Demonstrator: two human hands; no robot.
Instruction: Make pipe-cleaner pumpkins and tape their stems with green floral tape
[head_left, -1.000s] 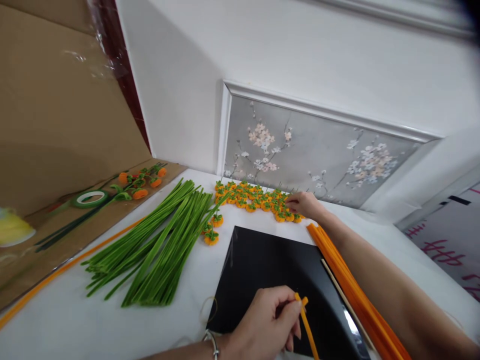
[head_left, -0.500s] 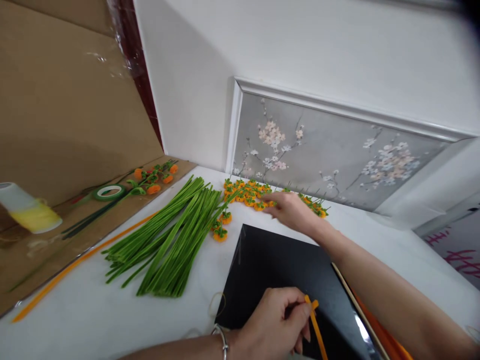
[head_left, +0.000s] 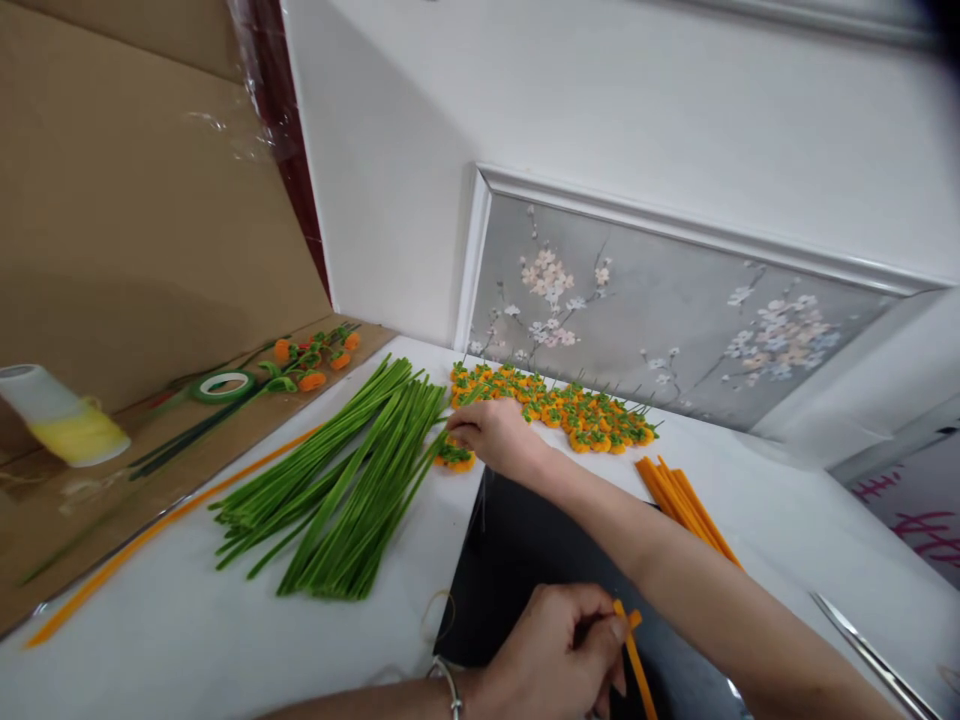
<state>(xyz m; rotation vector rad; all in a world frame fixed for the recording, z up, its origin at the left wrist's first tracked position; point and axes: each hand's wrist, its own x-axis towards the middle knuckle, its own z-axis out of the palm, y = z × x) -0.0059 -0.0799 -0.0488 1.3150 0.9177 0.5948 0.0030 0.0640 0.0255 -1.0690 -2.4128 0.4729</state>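
Observation:
My left hand (head_left: 551, 650), with a bracelet at its wrist, is closed on an orange strip (head_left: 637, 665) whose short end crosses over near the fingertips. My right hand (head_left: 495, 437) is stretched forward, its fingers pinched on a green stem at the right edge of the bundle of fuzzy green stems (head_left: 352, 500). Small orange flowers with green tops (head_left: 454, 458) lie just beneath its fingertips. Behind it, a row of similar orange and green flowers (head_left: 592, 420) runs along the wall.
Orange strips (head_left: 686, 505) lie right of the black board (head_left: 517, 540), with a metal tool (head_left: 870, 650) farther right. One long orange strip (head_left: 157, 525) lies at the left. Green tape (head_left: 223, 386), a yellow-and-white spool (head_left: 75, 430) and finished flowers (head_left: 311, 381) rest on cardboard.
My right hand has moved left from the flower row to the green stems, uncovering flowers and orange strips. My left hand has barely moved and keeps its orange strip.

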